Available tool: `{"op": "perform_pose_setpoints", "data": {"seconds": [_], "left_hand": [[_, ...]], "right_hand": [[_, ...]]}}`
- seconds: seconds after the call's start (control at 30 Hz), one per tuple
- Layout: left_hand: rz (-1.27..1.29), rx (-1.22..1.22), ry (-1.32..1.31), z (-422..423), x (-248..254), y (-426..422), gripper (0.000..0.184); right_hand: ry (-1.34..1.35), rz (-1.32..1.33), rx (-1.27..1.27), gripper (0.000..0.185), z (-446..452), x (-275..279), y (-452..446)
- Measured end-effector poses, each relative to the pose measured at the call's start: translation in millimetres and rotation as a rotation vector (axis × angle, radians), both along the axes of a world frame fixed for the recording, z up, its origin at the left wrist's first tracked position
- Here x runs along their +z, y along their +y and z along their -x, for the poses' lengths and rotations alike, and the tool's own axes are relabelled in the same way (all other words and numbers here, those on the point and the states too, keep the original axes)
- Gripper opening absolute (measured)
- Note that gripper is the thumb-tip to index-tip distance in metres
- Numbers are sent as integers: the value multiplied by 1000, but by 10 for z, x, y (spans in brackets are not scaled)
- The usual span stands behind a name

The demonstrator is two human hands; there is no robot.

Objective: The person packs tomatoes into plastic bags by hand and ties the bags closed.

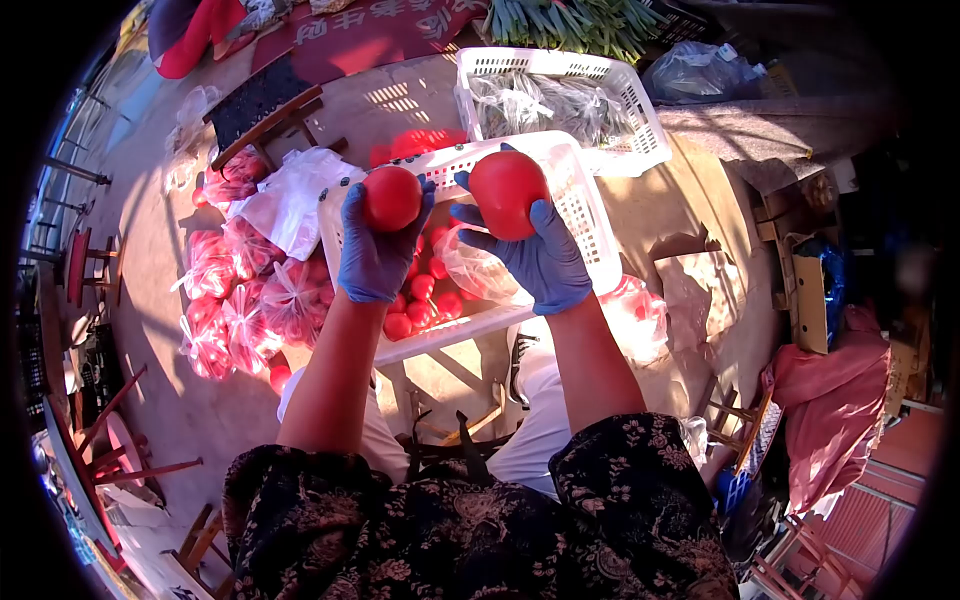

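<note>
Both of my hands wear blue gloves and are raised over a white plastic crate. My left hand grips a round red tomato, its fingers curled round the underside. In my right hand sits a larger tomato, with fingers spread along its left and lower sides. Below them, several loose tomatoes lie in the crate beside a crumpled clear plastic bag. My forearms partly cover the crate's near side.
Bagged tomatoes and a white plastic bag lie on the ground at left. Behind stands another white crate holding bagged produce, with green leafy stalks beyond. A wooden stool is at upper left. Flattened cardboard lies right.
</note>
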State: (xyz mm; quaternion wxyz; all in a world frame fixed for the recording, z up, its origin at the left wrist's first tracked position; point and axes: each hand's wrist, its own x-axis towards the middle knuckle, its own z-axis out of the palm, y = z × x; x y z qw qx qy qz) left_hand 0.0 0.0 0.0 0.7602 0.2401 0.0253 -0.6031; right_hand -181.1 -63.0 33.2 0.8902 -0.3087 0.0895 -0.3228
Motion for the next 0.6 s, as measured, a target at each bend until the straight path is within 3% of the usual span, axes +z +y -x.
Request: {"op": "perform_pose_setpoints", "data": {"seconds": [0.07,0.17,0.2,0.3,0.4,0.5,0.6], "left_hand": [[93,37,183,-7,-33,-23,67],[140,7,428,-68,115,36,55],[161,-62,353,-83,124,39,62],[183,-70,258,-13,111,50,71],[186,-108,219,119,193,46,81],[211,-111,139,186,207,61,78],[254,-103,169,212,196,84,77]], "right_hand": [[280,275,-206,82,58,108,47],[445,552,-227,86,-45,90,115],[445,606,-230,87,-91,66,104],[423,695,-246,83,-145,78,162],[385,589,-206,74,-186,10,198],[473,814,-279,51,-221,-122,189],[358,586,-327,34,-285,-177,176]]}}
